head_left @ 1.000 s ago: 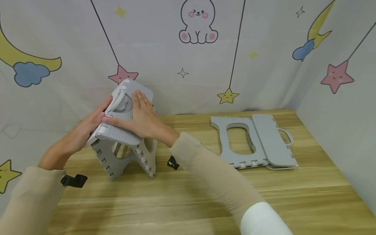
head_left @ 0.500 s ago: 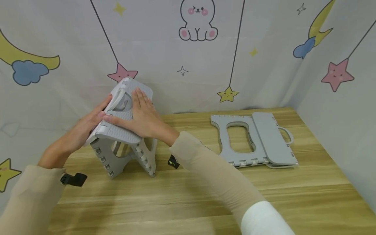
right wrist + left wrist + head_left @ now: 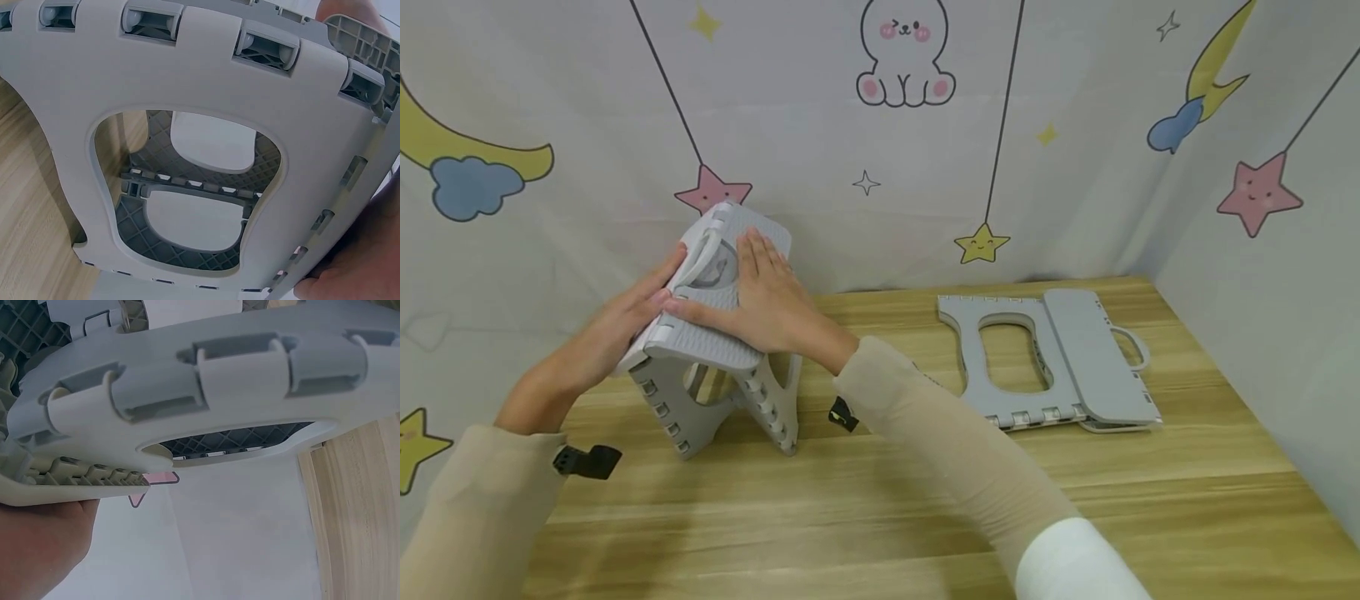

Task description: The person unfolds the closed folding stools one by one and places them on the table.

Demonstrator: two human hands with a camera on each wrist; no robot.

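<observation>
A light grey folding step stool (image 3: 700, 343) stands on the table at the left, its legs spread and its hinged top bent into a ridge. My right hand (image 3: 771, 304) lies on the textured right half of the top, fingers straight, beside the white carry handle (image 3: 700, 257). Against the left half rests my left hand (image 3: 598, 337), fingers extended; the panel partly hides it. In the left wrist view, part of that hand (image 3: 44, 544) shows under a panel edge. A hinged leg (image 3: 69, 119) with a large cutout fills the right wrist view.
A second grey folding stool (image 3: 1101, 358) lies folded flat at the right on the wooden table (image 3: 850, 517), its handle toward the right. Behind the table hangs a white cloth (image 3: 820, 117) printed with stars, moons and a bear. Black straps hang near both wrists.
The head view shifts very slightly. Both hands and the two stools keep their places.
</observation>
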